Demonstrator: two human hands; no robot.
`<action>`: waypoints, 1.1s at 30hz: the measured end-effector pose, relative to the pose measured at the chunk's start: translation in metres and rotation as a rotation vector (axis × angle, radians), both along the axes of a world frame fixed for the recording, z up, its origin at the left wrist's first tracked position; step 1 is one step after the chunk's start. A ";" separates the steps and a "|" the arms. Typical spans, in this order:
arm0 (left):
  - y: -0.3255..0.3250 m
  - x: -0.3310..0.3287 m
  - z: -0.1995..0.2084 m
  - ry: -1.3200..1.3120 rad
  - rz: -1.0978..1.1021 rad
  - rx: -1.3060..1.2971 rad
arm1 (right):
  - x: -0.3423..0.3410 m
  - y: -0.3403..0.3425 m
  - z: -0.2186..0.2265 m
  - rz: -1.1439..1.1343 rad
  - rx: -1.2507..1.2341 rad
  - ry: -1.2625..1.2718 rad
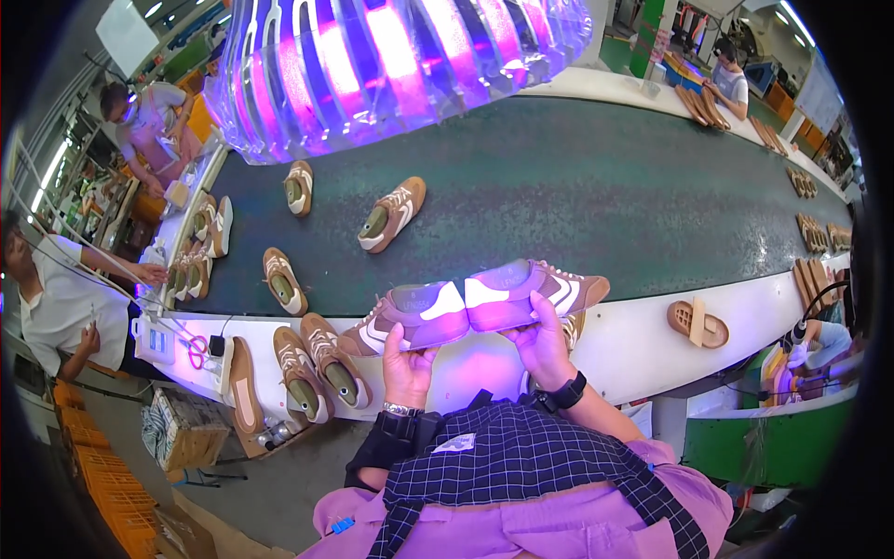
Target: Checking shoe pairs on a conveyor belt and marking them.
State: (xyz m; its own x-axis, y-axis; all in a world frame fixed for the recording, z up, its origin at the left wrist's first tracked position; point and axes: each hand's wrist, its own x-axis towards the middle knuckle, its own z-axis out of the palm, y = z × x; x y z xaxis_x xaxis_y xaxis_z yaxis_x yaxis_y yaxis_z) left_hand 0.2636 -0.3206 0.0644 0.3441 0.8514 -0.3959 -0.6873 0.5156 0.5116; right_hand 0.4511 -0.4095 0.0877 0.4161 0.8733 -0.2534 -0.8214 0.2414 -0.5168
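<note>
Two brown-and-white sneakers are held heel to heel over the near ledge. My left hand (408,371) is closed around the heel end of the left sneaker (377,326), whose toe points left. Fingers of my right hand (542,349) wrap the heel end of the right sneaker (570,291), its toe pointing right. Purple light falls on both heels. Just left of my left hand, a pair of similar sneakers (321,363) rests on the ledge. Part of another shoe (575,328) shows behind my right hand.
A lit purple lamp (400,74) hangs over the dark green conveyor belt (577,186), where loose sneakers (395,214) lie. Red scissors (196,352) and a shoe sole (247,396) are at left; soles (698,324) at right. Co-workers (70,289) stand along the left side.
</note>
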 end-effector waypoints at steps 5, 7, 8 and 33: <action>0.001 -0.004 -0.007 0.007 -0.020 0.014 | 0.000 0.000 0.001 -0.029 0.012 -0.009; 0.002 -0.006 -0.007 0.014 -0.026 0.034 | 0.001 -0.005 0.002 -0.012 0.011 -0.031; 0.001 -0.008 -0.004 0.033 -0.029 0.061 | 0.003 -0.005 0.001 -0.002 0.010 -0.036; 0.006 -0.022 -0.045 -0.219 -0.193 -0.028 | 0.017 -0.002 -0.014 0.305 0.008 0.075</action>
State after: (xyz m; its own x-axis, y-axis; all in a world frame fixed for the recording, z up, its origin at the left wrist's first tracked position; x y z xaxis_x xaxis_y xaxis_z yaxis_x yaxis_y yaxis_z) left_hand 0.2413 -0.3150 0.0197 0.5782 0.7518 -0.3169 -0.6679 0.6592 0.3454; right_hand 0.4679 -0.4114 0.0736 0.1154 0.9569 -0.2666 -0.8923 -0.0180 -0.4510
